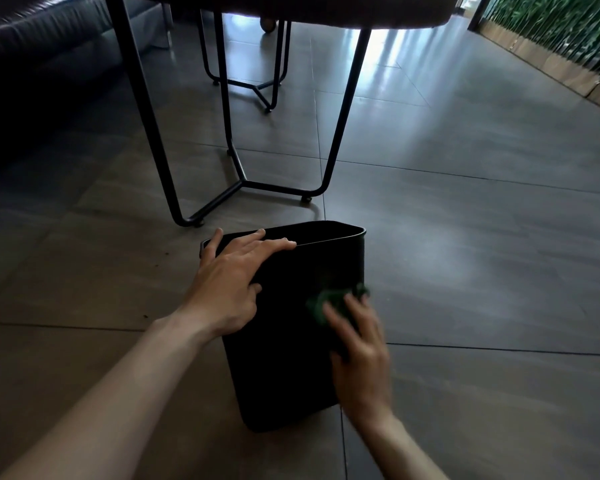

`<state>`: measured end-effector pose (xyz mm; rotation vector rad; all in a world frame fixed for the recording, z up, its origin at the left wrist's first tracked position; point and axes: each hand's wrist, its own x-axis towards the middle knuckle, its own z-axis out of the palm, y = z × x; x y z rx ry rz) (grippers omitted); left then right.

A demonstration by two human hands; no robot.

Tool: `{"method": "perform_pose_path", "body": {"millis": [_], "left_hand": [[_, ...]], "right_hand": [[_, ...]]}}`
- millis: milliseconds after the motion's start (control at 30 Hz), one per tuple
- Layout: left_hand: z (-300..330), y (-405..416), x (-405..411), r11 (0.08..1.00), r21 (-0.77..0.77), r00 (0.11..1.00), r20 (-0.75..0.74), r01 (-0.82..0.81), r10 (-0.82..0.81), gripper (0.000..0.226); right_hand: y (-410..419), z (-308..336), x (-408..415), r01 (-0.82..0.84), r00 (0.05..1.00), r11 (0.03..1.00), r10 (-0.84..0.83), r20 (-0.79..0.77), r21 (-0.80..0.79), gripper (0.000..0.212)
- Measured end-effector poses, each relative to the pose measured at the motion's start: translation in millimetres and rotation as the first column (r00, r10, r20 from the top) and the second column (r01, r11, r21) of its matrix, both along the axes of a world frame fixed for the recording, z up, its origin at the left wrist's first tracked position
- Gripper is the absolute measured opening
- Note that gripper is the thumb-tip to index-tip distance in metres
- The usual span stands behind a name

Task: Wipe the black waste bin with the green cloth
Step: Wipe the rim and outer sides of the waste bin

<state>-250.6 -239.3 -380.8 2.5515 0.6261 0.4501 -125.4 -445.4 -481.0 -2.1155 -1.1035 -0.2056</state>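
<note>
- The right hand [357, 355] presses a crumpled green cloth [336, 303] flat-fingered against the near wall of the tall black plastic waste bin [291, 341], which stands on the grey tiled floor [465, 271].
- The left hand [229, 282], fingers spread, steadies the rim.
- Best to brace firmly and overlap each stroke.
- Beyond stands a black metal-legged surface [236, 168].

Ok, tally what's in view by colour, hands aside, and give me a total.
Black: 3, the waste bin, the near table frame, the far table frame
Green: 2, the cloth under the right hand, the plant wall
Dark, colour unclear: 1, the sofa
Total: 6
</note>
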Motion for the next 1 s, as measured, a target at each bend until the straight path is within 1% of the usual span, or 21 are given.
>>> {"method": "perform_pose_path", "body": {"millis": [33,67,100,133,233,300,367,400,433,500,567,633,700,767,800,833,867,933,1000], "left_hand": [[1,0,0,1.0,-0.008,1.0,0.002,-0.001,0.001,0.092],[2,-1,0,1.0,-0.014,1.0,0.001,-0.002,0.002,0.092],[2,-2,-1,1.0,-0.016,1.0,0.0,-0.002,0.002,0.092],[2,-2,-1,1.0,-0.012,1.0,-0.001,-0.002,0.002,0.092],[1,-1,-2,1.0,0.014,1.0,-0.015,0.003,-0.003,0.093],[1,-2,-2,1.0,0.015,1.0,-0.015,0.004,-0.004,0.093],[0,-2,-1,1.0,0.002,1.0,-0.009,0.0,0.0,0.093],[0,-3,-1,1.0,-0.005,1.0,-0.007,-0.002,0.002,0.093],[0,-3,-1,1.0,-0.008,1.0,-0.003,-0.004,0.004,0.094],[-1,-2,-1,1.0,-0.006,1.0,0.0,-0.009,0.009,0.094],[-1,-2,0,1.0,-0.004,1.0,0.003,-0.014,0.014,0.094],[-1,-3,0,1.0,-0.004,1.0,0.005,-0.016,0.016,0.094],[-1,-3,0,1.0,0.006,1.0,0.001,-0.016,0.016,0.092],[-2,-3,1,0.999,0.022,1.0,0.006,-0.025,0.024,0.091],[-2,-3,1,0.999,0.022,1.0,0.01,-0.028,0.028,0.091],[-1,-3,1,0.999,0.018,0.999,0.013,-0.03,0.03,0.092],[-1,-3,2,0.999,0.014,0.999,0.015,-0.03,0.03,0.093],[0,-5,2,1.0,0.006,1.0,0.013,-0.027,0.027,0.093],[1,-6,3,1.0,0.005,0.999,0.017,-0.031,0.031,0.093]], "right_hand": [[14,17,9,0.079,0.995,0.994,-0.073,-0.074,0.07,0.066],[29,33,15,0.119,0.987,0.985,-0.104,-0.122,0.126,0.059],[43,48,18,0.122,0.987,0.98,-0.104,-0.122,0.159,0.056],[53,55,17,0.094,0.994,0.981,-0.082,-0.079,0.168,0.057],[59,44,-9,-0.059,0.995,0.995,0.053,0.083,0.075,0.074],[37,12,-34,-0.109,0.99,0.994,0.109,0.092,-0.006,0.086],[8,-21,-52,-0.069,0.998,0.997,0.069,-0.001,-0.04,0.095],[-5,-32,-57,-0.017,0.996,1.0,0.014,-0.084,-0.025,0.096],[-11,-38,-60,0.056,0.982,0.998,-0.054,-0.178,0.007,0.094],[-8,-33,-55,0.209,0.928,0.977,-0.182,-0.326,0.048,0.082],[12,-11,-41,0.277,0.895,0.957,-0.225,-0.385,0.087,0.068],[41,22,-25,0.245,0.918,0.958,-0.181,-0.352,0.147,0.06],[65,48,-15,0.156,0.963,0.974,-0.114,-0.244,0.162,0.059],[72,52,-18,0.086,0.99,0.987,-0.069,-0.123,0.135,0.062],[68,45,-22,0.073,0.994,0.99,-0.062,-0.092,0.118,0.064],[60,34,-28,0.076,0.993,0.992,-0.067,-0.094,0.103,0.066],[48,20,-34,0.097,0.988,0.991,-0.085,-0.126,0.094,0.068],[20,-12,-50,0.196,0.948,0.978,-0.172,-0.268,0.066,0.071],[0,-32,-63,0.322,0.843,0.947,-0.28,-0.46,0.013,0.073]]}}
